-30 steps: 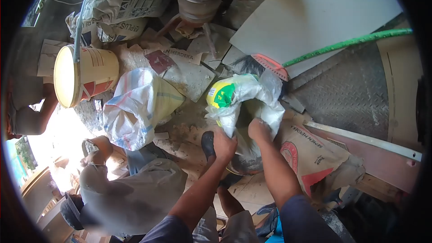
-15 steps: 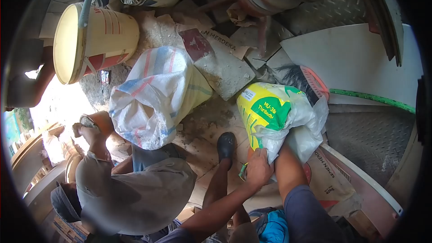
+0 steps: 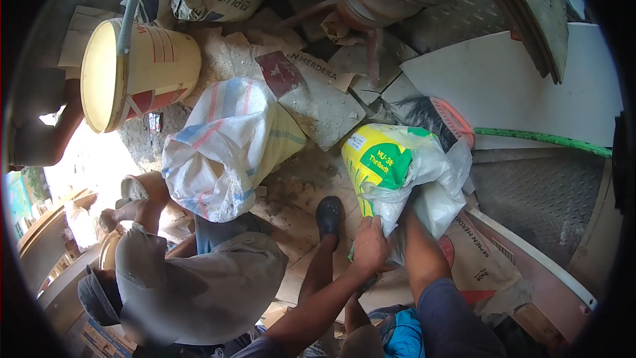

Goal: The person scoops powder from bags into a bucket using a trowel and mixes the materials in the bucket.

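Note:
A yellow, green and white plastic bag (image 3: pixel 384 166) printed "MU-38" lies on the floor with its mouth toward me. My left hand (image 3: pixel 371 244) is closed on the near edge of its mouth, fingers bunched around the plastic. My right forearm (image 3: pixel 424 258) reaches into the opening; the right hand itself is hidden inside, so its fingers cannot be made out. Left of the bag stands a white woven sack (image 3: pixel 228 149) with blue and red stripes, its top gathered open.
At left a co-worker (image 3: pixel 205 285) crouches, a hand near a brownish container (image 3: pixel 151 189). A cream bucket (image 3: pixel 162 59) lies at upper left. Paper sacks (image 3: pixel 218 3), a pink-rimmed basket (image 3: pixel 457 119), a green hose (image 3: pixel 543 138) and a white panel (image 3: pixel 517 86) surround the work spot.
My left hand stays gripped on the bag's edge and my right arm remains inside. The co-worker's hand and the brownish container have shifted slightly lower. The whole view has moved a little.

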{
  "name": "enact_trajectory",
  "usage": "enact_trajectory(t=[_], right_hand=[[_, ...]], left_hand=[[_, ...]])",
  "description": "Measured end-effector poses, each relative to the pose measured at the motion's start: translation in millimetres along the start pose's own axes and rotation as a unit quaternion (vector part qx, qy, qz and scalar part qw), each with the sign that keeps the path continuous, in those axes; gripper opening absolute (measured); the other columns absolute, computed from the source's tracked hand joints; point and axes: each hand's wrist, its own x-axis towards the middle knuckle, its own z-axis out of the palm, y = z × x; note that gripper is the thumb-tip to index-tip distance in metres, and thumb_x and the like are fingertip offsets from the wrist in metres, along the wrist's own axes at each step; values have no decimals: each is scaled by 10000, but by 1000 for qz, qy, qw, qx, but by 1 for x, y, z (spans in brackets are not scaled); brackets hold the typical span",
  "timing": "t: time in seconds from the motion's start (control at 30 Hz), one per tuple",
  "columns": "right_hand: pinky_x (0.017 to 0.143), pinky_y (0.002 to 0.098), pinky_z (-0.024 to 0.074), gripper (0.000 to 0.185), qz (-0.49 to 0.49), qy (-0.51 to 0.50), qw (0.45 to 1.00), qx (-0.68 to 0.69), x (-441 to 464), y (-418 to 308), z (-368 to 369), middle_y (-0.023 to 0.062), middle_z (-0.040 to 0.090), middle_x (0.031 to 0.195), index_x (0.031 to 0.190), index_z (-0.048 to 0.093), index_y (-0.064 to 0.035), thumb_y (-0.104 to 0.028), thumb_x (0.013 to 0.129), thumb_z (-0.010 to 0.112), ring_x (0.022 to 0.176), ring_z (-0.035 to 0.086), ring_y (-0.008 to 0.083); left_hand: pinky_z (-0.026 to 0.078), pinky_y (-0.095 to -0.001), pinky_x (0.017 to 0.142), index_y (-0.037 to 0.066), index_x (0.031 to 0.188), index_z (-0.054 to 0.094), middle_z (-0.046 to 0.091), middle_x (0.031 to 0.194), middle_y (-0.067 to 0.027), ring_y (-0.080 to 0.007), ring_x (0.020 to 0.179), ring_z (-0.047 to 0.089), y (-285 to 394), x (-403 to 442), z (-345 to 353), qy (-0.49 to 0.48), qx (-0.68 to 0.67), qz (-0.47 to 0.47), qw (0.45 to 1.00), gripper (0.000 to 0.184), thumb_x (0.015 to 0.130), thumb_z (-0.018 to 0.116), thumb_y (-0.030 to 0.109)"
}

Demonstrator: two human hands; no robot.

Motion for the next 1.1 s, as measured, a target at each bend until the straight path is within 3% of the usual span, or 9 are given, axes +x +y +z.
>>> enact_trajectory(t=[0.27, 0.3, 0.33, 0.4, 0.57, 0.7, 0.87, 1.0, 1.1], right_hand=[[783, 367, 518, 190, -3, 91, 995, 46, -63, 13, 12, 130, 668, 968, 896, 693, -76, -191, 836, 555, 859, 654, 293], [796, 383, 496, 270, -92, -65, 993, 42, -54, -38, -86, 220, 647, 966, 924, 663, -32, -245, 788, 566, 969, 610, 340], [779, 421, 490, 274, 66, -42, 982, 172, -59, -98, -185, 255, 635, 927, 903, 646, 8, -223, 798, 545, 924, 607, 395], [775, 440, 484, 278, 209, 25, 931, 298, -69, -101, -179, 289, 613, 916, 900, 631, 47, -189, 809, 514, 905, 591, 444], [455, 336, 464, 294, 321, -69, 829, 453, -98, -130, -249, 125, 582, 614, 808, 544, 32, -258, 861, 529, 458, 580, 205], [414, 298, 426, 260, 328, -42, 790, 517, -133, -137, -266, 41, 553, 602, 804, 544, -2, -254, 863, 560, 450, 539, 131], [409, 286, 416, 248, 321, -43, 805, 498, -187, -135, -278, 45, 548, 602, 854, 559, 11, -237, 861, 570, 445, 523, 122], [407, 301, 418, 299, 289, -10, 798, 528, -225, -131, -278, 52, 551, 576, 865, 560, 29, -269, 851, 572, 436, 525, 128], [431, 301, 432, 335, 266, -2, 812, 519, -251, -123, -281, 54, 560, 571, 887, 572, 35, -297, 844, 570, 431, 527, 128]], left_hand=[[455, -467, 771, -50, 951, 503, 538, 905, -257, -431, 878, 548, -4, 2, 9, 45, 36, 51, 997, 336, 708, 669, 113], [454, -466, 773, -49, 952, 504, 539, 909, -254, -429, 879, 548, -4, 1, 10, 55, 37, 49, 997, 332, 711, 665, 112], [452, -466, 776, -47, 954, 504, 539, 914, -251, -427, 881, 548, -4, 1, 10, 64, 38, 47, 996, 327, 714, 661, 110], [452, -469, 775, -44, 951, 502, 544, 914, -247, -422, 879, 551, -2, 1, 10, 55, 32, 54, 996, 316, 723, 655, 113], [454, -473, 794, -42, 956, 496, 548, 938, -249, -414, 925, 549, 3, 1, 13, 47, 57, 37, 997, 342, 734, 674, 148], [455, -479, 770, -42, 961, 493, 552, 932, -240, -415, 903, 557, 4, 0, 18, 64, 68, 44, 995, 345, 734, 670, 148], [455, -478, 763, -41, 1007, 481, 562, 941, -251, -423, 897, 563, 2, -6, 19, 99, 92, 46, 990, 410, 745, 672, 211], [427, -483, 800, -33, 1033, 468, 538, 996, -272, -438, 941, 538, -3, -24, 14, 121, 70, 43, 989, 539, 839, 591, 454], [406, -459, 799, -40, 1045, 450, 499, 981, -260, -426, 900, 502, -31, -55, 12, 136, 47, 86, 986, 508, 871, 574, 420]])
